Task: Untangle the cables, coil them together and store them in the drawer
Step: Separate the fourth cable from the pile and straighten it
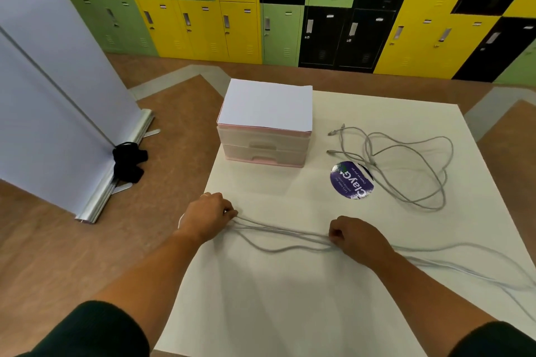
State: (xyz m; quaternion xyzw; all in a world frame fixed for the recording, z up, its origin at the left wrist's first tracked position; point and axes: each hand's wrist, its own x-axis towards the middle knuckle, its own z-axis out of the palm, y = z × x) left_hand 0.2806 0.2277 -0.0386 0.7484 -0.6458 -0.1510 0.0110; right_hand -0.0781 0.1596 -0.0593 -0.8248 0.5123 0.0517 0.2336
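A long grey cable [278, 236] lies stretched in several strands across the near part of the white table [290, 298]. My left hand [207, 216] pinches the strands at their left end near the table's left edge. My right hand [358, 236] is closed around the same strands further right, and they trail off past the table's right side. A second grey cable [406, 159] lies in loose loops at the back right, both its plugs pointing left. A small pink two-drawer box [262, 142] stands at the back left, both drawers shut.
A round purple sticker [351, 180] is stuck on the table between the drawer box and the loose cable. A white roll-up banner stand [58, 95] with a black bundle at its foot stands on the floor to the left. Coloured lockers line the far wall.
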